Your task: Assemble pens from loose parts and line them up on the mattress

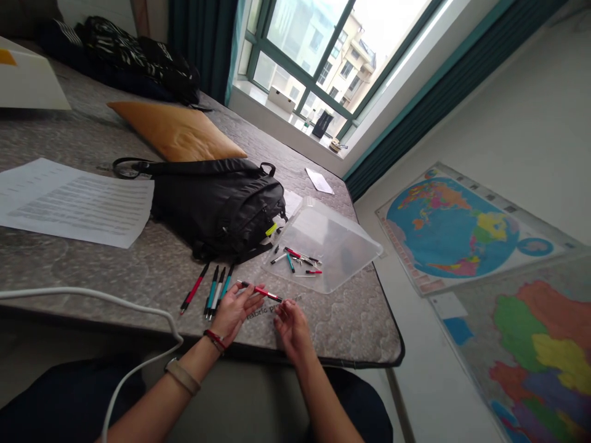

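A red and black pen (pixel 266 293) is held level between my two hands, above the edge of the mattress. My left hand (pixel 236 311) has its fingers closed on the barrel near one end. At the other end, the fingertips of my right hand (pixel 293 326) pinch the tip; any small part between them is too small to make out. Left of my left hand lie a red pen (pixel 194 290) and several teal, white and black pens (pixel 216 294) side by side. A clear plastic lid-like tray (pixel 341 246) beyond my hands holds several loose pen parts (pixel 295 258).
A black backpack (pixel 217 209) sits behind the pens, with a printed sheet (pixel 78 200) to its left. An orange cushion (pixel 180 129) lies farther back. A white cable (pixel 115 298) crosses the left front. The mattress edge (pixel 401 344) ends at right, beside wall maps (pixel 452 221).
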Motion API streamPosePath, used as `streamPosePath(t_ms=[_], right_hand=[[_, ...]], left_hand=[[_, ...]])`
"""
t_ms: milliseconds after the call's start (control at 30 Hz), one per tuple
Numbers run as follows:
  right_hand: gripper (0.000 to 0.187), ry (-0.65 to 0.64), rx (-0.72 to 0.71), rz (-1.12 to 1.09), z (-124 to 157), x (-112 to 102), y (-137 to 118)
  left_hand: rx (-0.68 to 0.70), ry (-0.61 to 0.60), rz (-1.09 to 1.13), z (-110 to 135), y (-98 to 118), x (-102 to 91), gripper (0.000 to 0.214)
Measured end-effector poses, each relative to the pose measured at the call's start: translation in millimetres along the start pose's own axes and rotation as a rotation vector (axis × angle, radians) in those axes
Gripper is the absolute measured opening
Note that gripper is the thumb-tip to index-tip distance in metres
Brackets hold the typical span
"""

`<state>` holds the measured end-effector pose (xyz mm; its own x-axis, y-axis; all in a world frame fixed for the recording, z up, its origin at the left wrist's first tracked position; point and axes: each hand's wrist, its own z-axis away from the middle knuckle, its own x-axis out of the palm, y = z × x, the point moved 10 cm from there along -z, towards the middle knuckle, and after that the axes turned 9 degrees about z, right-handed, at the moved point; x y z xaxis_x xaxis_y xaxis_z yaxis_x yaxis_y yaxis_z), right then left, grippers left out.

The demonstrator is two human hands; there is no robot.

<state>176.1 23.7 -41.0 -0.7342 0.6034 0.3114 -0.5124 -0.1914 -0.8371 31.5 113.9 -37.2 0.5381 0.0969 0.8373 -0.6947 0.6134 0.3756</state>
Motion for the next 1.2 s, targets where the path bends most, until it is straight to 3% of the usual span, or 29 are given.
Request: streamPosePath(t_ms=[133,400,767,967,1200], right_hand=[[0.014,0.047,0.025,-0.191,5.3,9.8,22.5],[0.009,0.112,0.009,-0.24,10.3,6.0,17.8],[0.005,0.135,0.03,-0.376,-1.4,-13.8,24.8],[0.014,0.136,0.053,-0.27,-4.0,-25.1,26.1],[0.038,0.139,-0.121,0.005,-2.8,-23.0,22.1]], left_hand=[[0.012,-0.014,-0.019,5.6,-7.2,-5.8,0.034],[0.047,-0.028,-0.006,9.2,-4.7,0.5,0.038],[-0.001,-0.057,-0.18,9.0,-22.4,2.5,0.048],[-0.02,-0.069,-0.235,1.2,-31.6,-3.5,0.049],[0.037,-0.154,-0.206,1.8,-26.4,-8.7,0.043]])
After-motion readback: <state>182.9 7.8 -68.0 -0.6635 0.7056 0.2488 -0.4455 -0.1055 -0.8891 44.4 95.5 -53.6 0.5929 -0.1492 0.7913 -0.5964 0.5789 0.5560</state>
